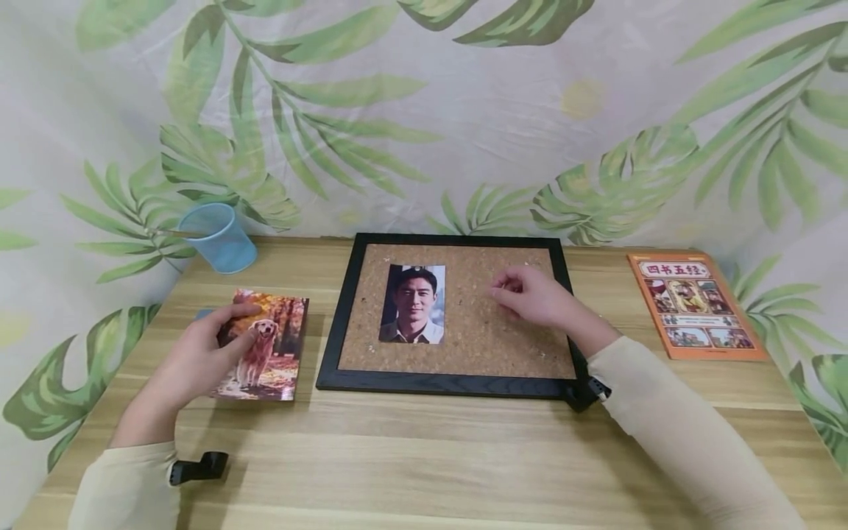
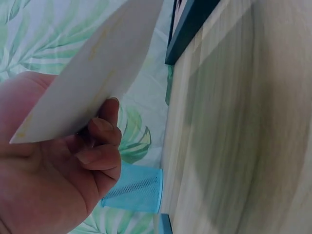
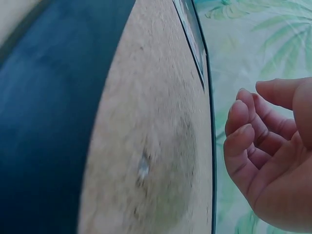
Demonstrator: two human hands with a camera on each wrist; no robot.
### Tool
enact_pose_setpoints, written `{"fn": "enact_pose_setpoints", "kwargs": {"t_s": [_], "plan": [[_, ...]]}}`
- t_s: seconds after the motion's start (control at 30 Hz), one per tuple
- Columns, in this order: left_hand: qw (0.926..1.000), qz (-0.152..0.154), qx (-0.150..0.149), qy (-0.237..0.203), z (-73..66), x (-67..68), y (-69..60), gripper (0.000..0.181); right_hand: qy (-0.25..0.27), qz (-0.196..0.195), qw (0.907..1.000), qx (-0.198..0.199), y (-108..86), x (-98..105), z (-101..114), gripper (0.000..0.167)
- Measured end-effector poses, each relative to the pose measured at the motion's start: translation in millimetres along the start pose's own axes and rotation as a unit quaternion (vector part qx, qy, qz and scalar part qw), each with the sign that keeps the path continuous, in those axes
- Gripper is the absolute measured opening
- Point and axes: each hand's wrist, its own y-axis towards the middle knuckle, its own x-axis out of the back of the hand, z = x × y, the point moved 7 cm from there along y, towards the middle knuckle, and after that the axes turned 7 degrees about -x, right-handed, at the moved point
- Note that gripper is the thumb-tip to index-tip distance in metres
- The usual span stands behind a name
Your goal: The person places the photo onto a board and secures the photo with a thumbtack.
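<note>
My left hand (image 1: 205,353) grips a photo of a golden dog among autumn leaves (image 1: 285,331), thumb on its picture side. In the left wrist view the photo's white back (image 2: 92,78) faces the camera, with fingers curled behind it. A black-framed corkboard (image 1: 457,385) lies on the table, with a portrait photo (image 1: 412,305) on its left half. A clear pin seems to sit at that photo's top edge. My right hand (image 1: 536,298) hovers over the board's right half. Its fingers (image 3: 239,141) are loosely bent, the thumb apart from them, and nothing shows between.
Small clear pins (image 3: 144,166) stand near the board's corners. A blue mesh cup (image 1: 221,239) with a thin stick in it leans at the back left. Partly behind my left hand lies a blue object (image 1: 203,313). An orange book (image 1: 695,305) lies at the right.
</note>
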Motion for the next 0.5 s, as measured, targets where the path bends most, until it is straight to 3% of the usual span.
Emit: {"fn": "enact_pose_setpoints", "kwargs": {"t_s": [0.2, 0.5], "plan": [[0.9999, -0.004, -0.007, -0.012, -10.6, -2.9, 5.5, 0.042, -0.002, -0.027, 0.9996, 0.008, -18.4, 16.4, -19.4, 0.022], [0.9988, -0.002, -0.031, -0.039, -26.4, -11.9, 15.7, 0.044, 0.004, -0.044, 0.9988, -0.02, -48.8, 37.7, -45.9, 0.025]]}}
